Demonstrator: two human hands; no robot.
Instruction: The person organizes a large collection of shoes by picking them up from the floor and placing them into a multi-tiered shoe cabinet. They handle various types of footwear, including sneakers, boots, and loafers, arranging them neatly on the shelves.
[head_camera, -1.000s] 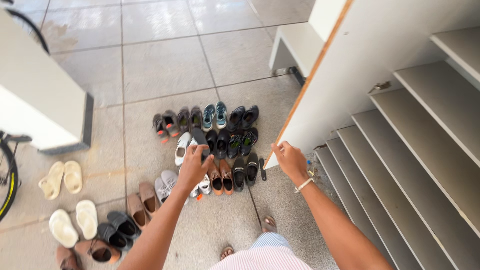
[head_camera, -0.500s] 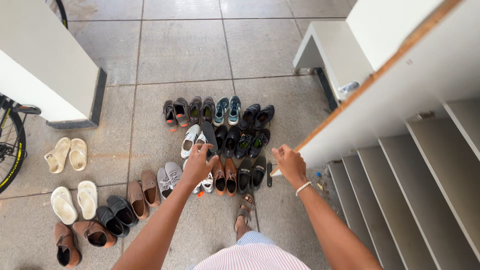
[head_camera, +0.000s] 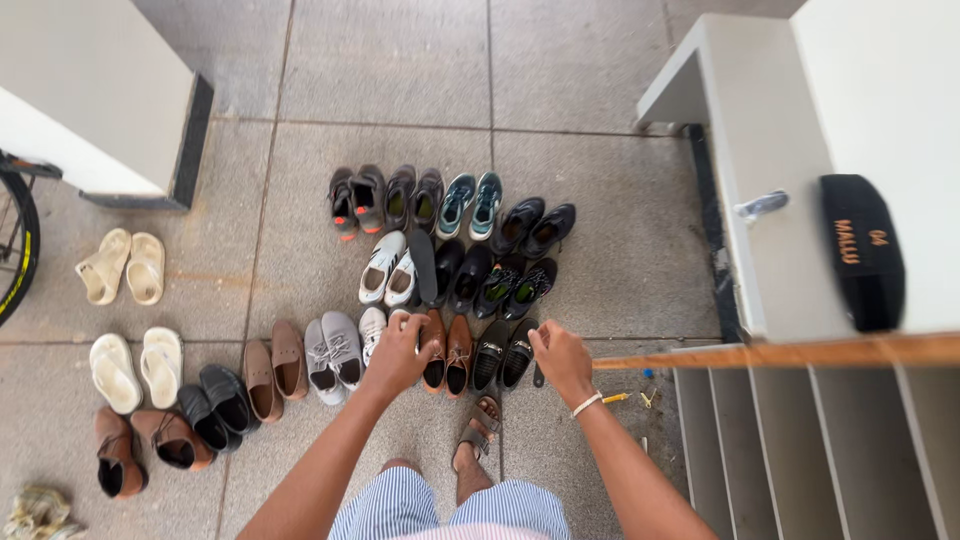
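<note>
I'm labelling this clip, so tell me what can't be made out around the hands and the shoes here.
- Head view: the left hand covers whatever its fingers touch among the shoes; grip unclear.
- The right hand hides its own fingertips; holding anything is uncertain.
- Bicycle wheel is cut off by the left edge.
- Small bits by the shelves are too small to identify.

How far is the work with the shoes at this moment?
Done: most pairs stand in neat rows on the floor. In hand: the left hand reaches the brown shoes in the front row; the right hand hovers by the black shoes. Left: the cupboard shelves hold no shoes in view.
</note>
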